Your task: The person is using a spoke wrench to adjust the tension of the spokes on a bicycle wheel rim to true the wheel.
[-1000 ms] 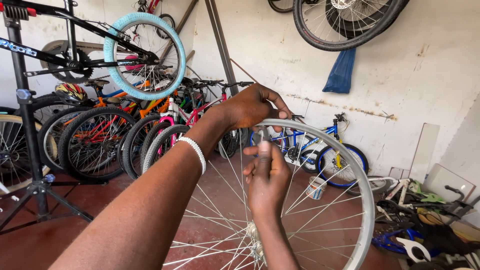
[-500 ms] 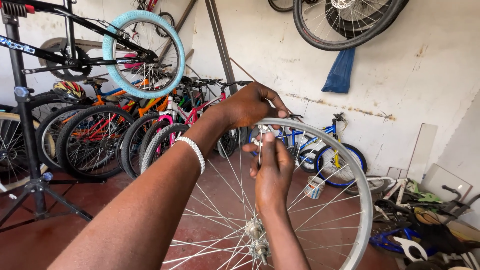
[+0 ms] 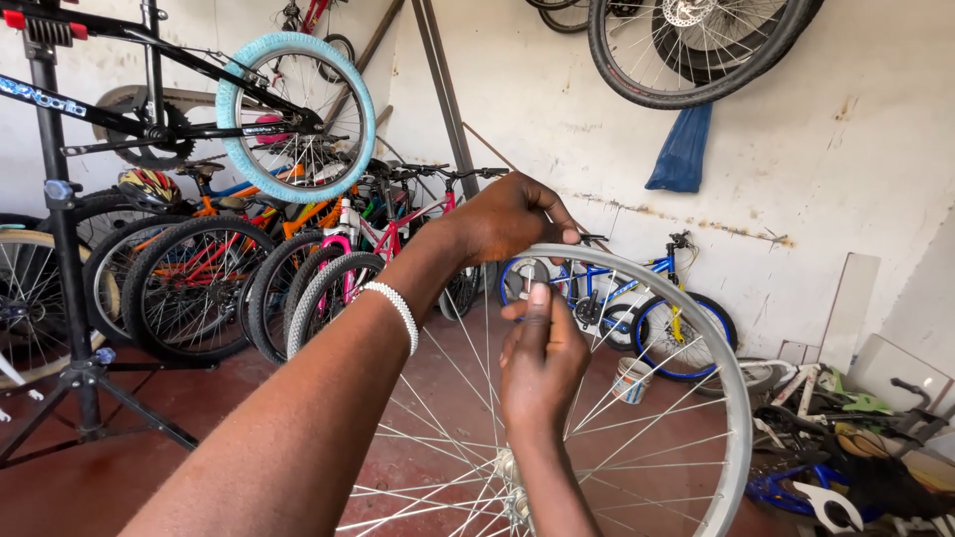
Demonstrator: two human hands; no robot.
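Floor: the red floor (image 3: 149, 477) carried a repair stand (image 3: 75, 368).
Bikes: parked bicycles (image 3: 229, 288) stood there.
Bucket: a small bucket (image 3: 631, 379) stood near them.

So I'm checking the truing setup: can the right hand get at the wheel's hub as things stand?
Probably yes: the right hand sits among the spokes just above the hub, with only thin spokes between.

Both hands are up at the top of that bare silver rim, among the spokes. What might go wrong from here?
1. The left hand grips only the top of the rim, and no stand shows under the wheel, so it might swing or drop.
2. The right hand reaches between thin spokes; if the wheel turns, its fingers may get pinched.
3. The bracelet on the left wrist hangs close to the spokes and might snag.
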